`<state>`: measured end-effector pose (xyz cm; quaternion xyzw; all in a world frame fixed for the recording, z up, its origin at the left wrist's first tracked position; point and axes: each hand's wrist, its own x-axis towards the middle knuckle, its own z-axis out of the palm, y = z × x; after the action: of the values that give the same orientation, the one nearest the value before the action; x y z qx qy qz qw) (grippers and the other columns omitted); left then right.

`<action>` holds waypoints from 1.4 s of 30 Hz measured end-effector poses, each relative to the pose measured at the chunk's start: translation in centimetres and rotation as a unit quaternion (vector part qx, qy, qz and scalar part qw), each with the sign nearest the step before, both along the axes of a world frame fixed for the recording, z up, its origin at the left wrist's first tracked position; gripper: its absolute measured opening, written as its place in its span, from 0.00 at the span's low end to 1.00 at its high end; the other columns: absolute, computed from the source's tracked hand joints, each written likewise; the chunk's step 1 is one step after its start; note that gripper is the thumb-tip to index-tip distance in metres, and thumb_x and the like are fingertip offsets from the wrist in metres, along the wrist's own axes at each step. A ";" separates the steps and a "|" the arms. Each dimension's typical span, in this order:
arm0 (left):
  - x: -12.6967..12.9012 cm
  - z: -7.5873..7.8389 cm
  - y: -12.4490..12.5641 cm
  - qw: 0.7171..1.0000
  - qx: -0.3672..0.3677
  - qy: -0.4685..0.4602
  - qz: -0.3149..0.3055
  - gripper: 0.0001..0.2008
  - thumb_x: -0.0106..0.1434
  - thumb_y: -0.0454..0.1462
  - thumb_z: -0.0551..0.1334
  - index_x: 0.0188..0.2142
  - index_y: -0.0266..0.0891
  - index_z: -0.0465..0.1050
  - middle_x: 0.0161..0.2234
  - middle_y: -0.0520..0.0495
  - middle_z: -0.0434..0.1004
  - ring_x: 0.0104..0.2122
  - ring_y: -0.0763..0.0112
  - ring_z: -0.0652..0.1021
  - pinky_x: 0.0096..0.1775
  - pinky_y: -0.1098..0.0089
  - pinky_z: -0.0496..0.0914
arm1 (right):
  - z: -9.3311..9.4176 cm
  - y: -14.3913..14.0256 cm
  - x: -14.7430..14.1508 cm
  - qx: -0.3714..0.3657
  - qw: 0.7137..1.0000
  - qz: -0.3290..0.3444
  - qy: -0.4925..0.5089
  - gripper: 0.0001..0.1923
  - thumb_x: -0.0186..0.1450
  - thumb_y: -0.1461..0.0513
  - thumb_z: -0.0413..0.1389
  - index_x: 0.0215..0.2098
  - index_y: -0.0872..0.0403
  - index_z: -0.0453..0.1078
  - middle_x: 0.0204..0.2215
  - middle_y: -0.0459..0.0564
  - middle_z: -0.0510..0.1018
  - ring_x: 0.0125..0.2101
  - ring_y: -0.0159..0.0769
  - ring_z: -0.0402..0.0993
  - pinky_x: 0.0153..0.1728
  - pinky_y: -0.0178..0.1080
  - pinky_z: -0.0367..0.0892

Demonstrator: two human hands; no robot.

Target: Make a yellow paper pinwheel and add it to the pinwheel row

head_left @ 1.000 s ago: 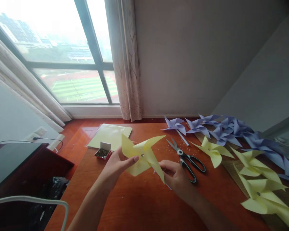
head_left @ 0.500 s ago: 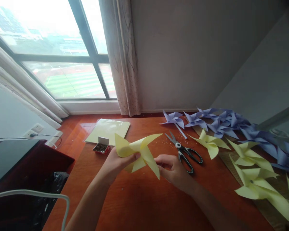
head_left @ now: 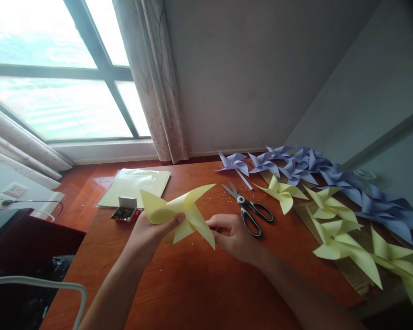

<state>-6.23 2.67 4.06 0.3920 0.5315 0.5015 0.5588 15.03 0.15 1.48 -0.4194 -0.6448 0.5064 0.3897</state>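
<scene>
A yellow paper pinwheel [head_left: 199, 223] is held above the table in my left hand [head_left: 147, 233], its thumb pressed on the front near the centre. My right hand [head_left: 239, 238] is beside the pinwheel's lower right blade, thumb and forefinger pinched together. What lies between those fingertips is too small to make out. To the right of my right hand are scissors [head_left: 249, 207] with black and grey handles, their blades a little apart. Left of the pinwheel stands a small open red-and-white box [head_left: 125, 211] full of small metal pieces.
Yellow paper sheets [head_left: 134, 183] lie at the table's back left. Several blue pinwheels [head_left: 298, 173] and yellow pinwheels [head_left: 342, 245] spread along the right side, partly on cardboard [head_left: 311, 222]. A white strip [head_left: 243, 179] and tiny white scraps lie near the scissors. A white cable [head_left: 37, 280] crosses the lower left.
My view has turned slightly right, so everything sits further left in the picture. Both hands keep about the same hold around the yellow pinwheel.
</scene>
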 end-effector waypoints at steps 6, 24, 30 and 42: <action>0.3 0.1 -0.1 1.000 0.003 0.005 0.010 0.19 0.37 0.40 0.80 0.29 0.35 0.82 0.28 0.45 0.82 0.28 0.64 0.78 0.30 0.69 0.72 | -0.1 -0.1 0.0 -0.001 1.000 -0.002 0.001 0.12 0.67 0.55 0.60 0.41 0.53 0.82 0.32 0.48 0.81 0.31 0.33 0.73 0.31 0.34 0.67; 2.5 -2.2 -0.7 0.999 -0.032 -0.041 -0.008 0.27 0.41 0.43 0.80 0.38 0.31 0.80 0.37 0.40 0.84 0.36 0.60 0.81 0.37 0.67 0.74 | -2.8 -4.4 2.9 0.247 0.914 -0.163 -0.278 0.06 0.68 0.65 0.55 0.41 0.53 0.75 0.34 0.53 0.80 0.35 0.41 0.76 0.39 0.41 0.70; 4.0 -2.6 -1.6 0.996 -0.065 -0.029 -0.055 0.26 0.39 0.45 0.80 0.36 0.32 0.81 0.35 0.40 0.84 0.33 0.61 0.81 0.35 0.68 0.72 | -3.6 -7.9 3.6 0.233 0.909 -0.204 -0.280 0.06 0.69 0.64 0.54 0.41 0.52 0.74 0.34 0.53 0.80 0.35 0.42 0.78 0.40 0.43 0.73; 4.6 -1.3 -2.0 0.991 -0.059 -0.016 -0.116 0.32 0.44 0.53 0.76 0.42 0.33 0.79 0.40 0.37 0.84 0.38 0.55 0.82 0.38 0.65 0.72 | -4.7 -10.0 3.4 0.201 0.899 -0.292 -0.256 0.16 0.69 0.64 0.56 0.55 0.52 0.68 0.34 0.50 0.82 0.34 0.39 0.80 0.41 0.41 0.76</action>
<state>-1.65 0.65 2.77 0.4090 0.5020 0.4079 0.6438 18.43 -9.85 -3.18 -0.6171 -0.6586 0.1048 0.4176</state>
